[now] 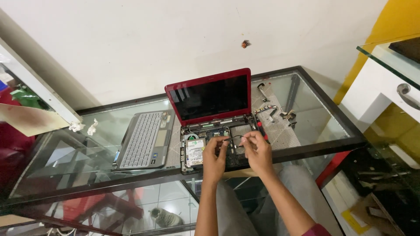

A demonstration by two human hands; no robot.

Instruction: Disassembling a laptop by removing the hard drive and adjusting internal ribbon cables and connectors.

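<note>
Centre of frame: red laptop (213, 114) on glass-topped table (306, 131), lid propped upright, base opened so its insides face up. Both hands over the open base. Left hand (215, 154) and right hand (258, 150) each pinch 1 end of a thin black cable (236, 137), held taut between fingertips, likely to keep it off the board. Silver hard drive (195, 151) sits seated at the base's left. Removed keyboard panel (144, 140) lies left of centre, aside, clear of the work. Small parts (273, 111) are set down to the right of the lid.
</note>
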